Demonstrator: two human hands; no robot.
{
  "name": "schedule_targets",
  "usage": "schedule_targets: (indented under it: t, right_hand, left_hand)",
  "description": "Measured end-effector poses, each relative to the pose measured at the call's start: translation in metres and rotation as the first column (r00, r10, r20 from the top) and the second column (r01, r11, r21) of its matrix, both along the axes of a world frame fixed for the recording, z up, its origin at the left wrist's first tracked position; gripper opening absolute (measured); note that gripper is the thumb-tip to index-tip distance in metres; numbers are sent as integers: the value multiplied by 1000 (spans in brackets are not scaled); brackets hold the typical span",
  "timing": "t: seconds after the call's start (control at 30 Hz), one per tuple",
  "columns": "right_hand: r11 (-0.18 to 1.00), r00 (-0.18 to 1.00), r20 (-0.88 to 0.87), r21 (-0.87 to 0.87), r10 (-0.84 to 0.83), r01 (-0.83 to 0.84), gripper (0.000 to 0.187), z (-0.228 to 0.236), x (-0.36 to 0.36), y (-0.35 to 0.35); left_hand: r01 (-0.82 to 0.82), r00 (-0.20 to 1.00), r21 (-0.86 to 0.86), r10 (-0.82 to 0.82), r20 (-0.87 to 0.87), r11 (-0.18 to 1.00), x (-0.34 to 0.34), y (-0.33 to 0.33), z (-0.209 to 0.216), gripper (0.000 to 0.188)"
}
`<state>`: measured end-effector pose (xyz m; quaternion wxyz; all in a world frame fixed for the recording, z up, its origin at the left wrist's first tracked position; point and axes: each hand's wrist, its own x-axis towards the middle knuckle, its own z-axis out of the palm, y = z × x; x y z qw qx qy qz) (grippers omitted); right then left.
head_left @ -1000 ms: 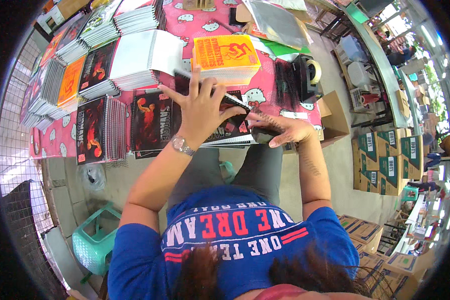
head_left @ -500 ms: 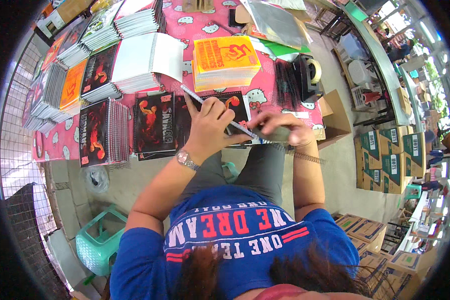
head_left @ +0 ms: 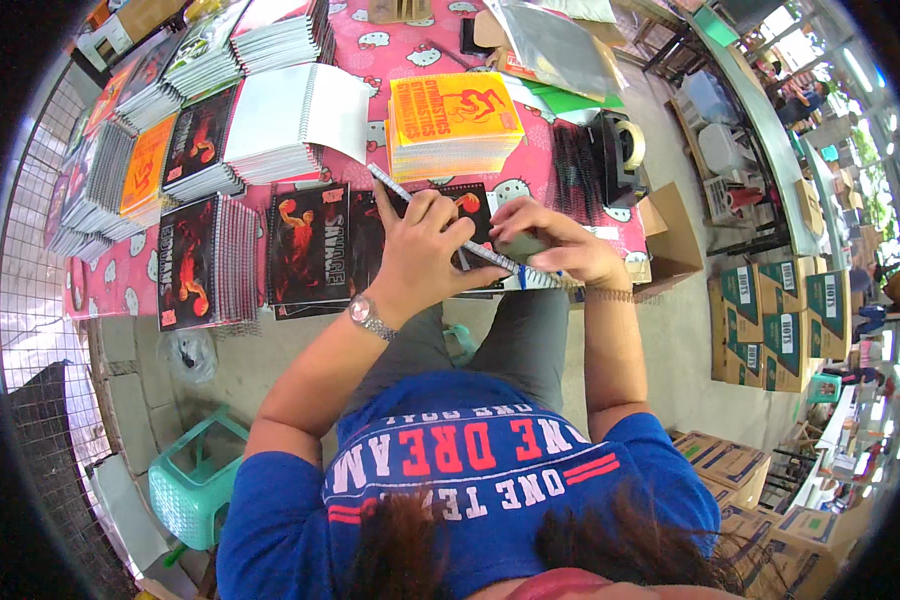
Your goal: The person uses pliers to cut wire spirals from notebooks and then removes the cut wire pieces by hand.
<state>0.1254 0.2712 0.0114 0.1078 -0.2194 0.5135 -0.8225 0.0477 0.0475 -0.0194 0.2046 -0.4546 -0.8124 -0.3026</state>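
Note:
My left hand (head_left: 425, 245), with a watch on its wrist, grips a notebook (head_left: 392, 184) held on edge, so mostly its thin white side shows. At the notebook's near right end, my right hand (head_left: 560, 238) pinches a dark wire coil (head_left: 612, 294). Part of the coil sits along the notebook's edge, and its free tail trails across my right wrist. A dark patch shows under the right fingers; I cannot make out what it is. Below both hands lie black-covered notebooks (head_left: 310, 250) on the pink patterned table (head_left: 370, 95).
Just beyond my hands stands a pile of orange-covered notebooks (head_left: 455, 110). More spiral notebooks (head_left: 205, 260) are stacked to the left. On the right are a bunch of dark coils (head_left: 574, 170), a black tape dispenser (head_left: 615, 165) and an open carton (head_left: 678, 240). A green stool (head_left: 195, 490) stands lower left.
My right hand has moved slightly up and is less blurred, its fingers now at the notebook's end. The coil's tail has shifted up and right. My left hand keeps its hold.

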Motion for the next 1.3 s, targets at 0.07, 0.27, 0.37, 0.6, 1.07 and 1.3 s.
schedule_targets:
  t: [0.07, 0.27, 0.37, 0.6, 1.07, 1.3]
  right_hand:
    - [977, 999, -31, -211, 36, -42, 47, -1, 0, -5]
    - [881, 928, 99, 363, -359, 302, 40, -12, -12, 22]
    - [396, 792, -311, 734, -525, 551, 49, -60, -40, 12]
    - [443, 802, -491, 668, -342, 598, 37, -63, -33, -27]
    - [214, 753, -535, 741, -383, 636, 20, 11, 43, -35]
    - [384, 822, -235, 795, -519, 470, 25, 31, 43, -51]
  left_hand:
    - [-14, 1000, -32, 14, 6, 999, 2, 1, -2, 59]
    - [-12, 999, -24, 13, 36, 1000, 1, 4, 6, 55]
    - [18, 998, -86, -13, 54, 996, 0, 1, 11, 52]
    - [-140, 988, 30, 142, -55, 990, 6, -26, 2, 53]
    - [-178, 984, -45, 179, 12, 983, 9, -20, 12, 51]
    - [-175, 984, -41, 176, 7, 984, 8, -23, 10, 49]
